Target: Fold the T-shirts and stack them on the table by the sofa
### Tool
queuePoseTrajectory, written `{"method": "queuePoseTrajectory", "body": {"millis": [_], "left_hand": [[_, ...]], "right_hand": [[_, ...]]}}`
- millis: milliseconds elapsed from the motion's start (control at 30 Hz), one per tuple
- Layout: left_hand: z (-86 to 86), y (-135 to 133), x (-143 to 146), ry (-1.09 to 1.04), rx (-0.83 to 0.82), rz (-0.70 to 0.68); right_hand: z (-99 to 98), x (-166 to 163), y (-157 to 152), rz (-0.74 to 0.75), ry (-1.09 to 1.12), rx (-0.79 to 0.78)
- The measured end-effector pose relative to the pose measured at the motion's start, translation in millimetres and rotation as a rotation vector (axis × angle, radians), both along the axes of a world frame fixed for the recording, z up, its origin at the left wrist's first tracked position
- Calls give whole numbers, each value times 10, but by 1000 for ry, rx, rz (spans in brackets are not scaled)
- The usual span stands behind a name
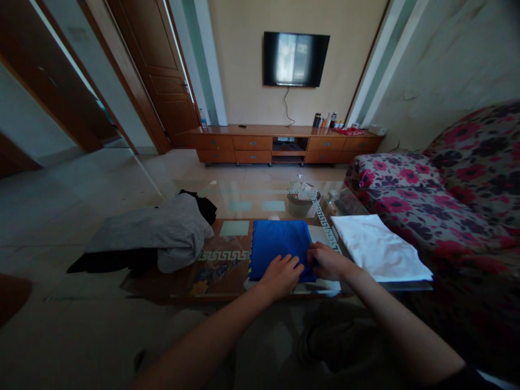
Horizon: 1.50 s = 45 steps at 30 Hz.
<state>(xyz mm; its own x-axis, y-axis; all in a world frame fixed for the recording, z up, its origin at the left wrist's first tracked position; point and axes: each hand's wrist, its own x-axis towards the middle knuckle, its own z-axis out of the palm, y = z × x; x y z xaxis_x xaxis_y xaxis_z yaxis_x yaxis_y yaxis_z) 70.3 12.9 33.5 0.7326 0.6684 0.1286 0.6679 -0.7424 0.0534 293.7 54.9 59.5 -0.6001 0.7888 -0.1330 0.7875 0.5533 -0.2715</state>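
Note:
A folded blue cloth (278,241) lies on the glass coffee table (244,197) in front of me. My left hand (281,274) rests on its near edge, fingers curled down against the fabric. My right hand (327,261) sits at the cloth's near right corner, fingers bent and pressed onto it. Under the blue cloth a white cloth (325,286) shows at the near right. Both hands touch the blue cloth; whether they pinch it I cannot make out.
A folded white cloth (377,246) lies on the table's right end. A grey and black clothes heap (154,233) covers the left end. A glass bowl (299,205) and jar (332,200) stand farther back. A floral sofa (447,184) is right; a TV cabinet (284,143) lines the far wall.

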Motion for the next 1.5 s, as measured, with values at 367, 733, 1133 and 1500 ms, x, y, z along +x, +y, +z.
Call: {"method": "queuePoseTrajectory", "body": {"millis": [367,733,1133,1500], "left_hand": [[-103,-9,10,11,7,-27],[-230,-62,7,-138,5,37],[-418,-167,68,-141,-91,11],[-176,515,-287,-463,-124,274]], "right_hand": [[-86,-13,-65,-24,-89,-140],[-285,-203,229,-286,113,148],[-608,-266,514,-508,-91,265],[-653,-506,641,-567,-117,234]]}}
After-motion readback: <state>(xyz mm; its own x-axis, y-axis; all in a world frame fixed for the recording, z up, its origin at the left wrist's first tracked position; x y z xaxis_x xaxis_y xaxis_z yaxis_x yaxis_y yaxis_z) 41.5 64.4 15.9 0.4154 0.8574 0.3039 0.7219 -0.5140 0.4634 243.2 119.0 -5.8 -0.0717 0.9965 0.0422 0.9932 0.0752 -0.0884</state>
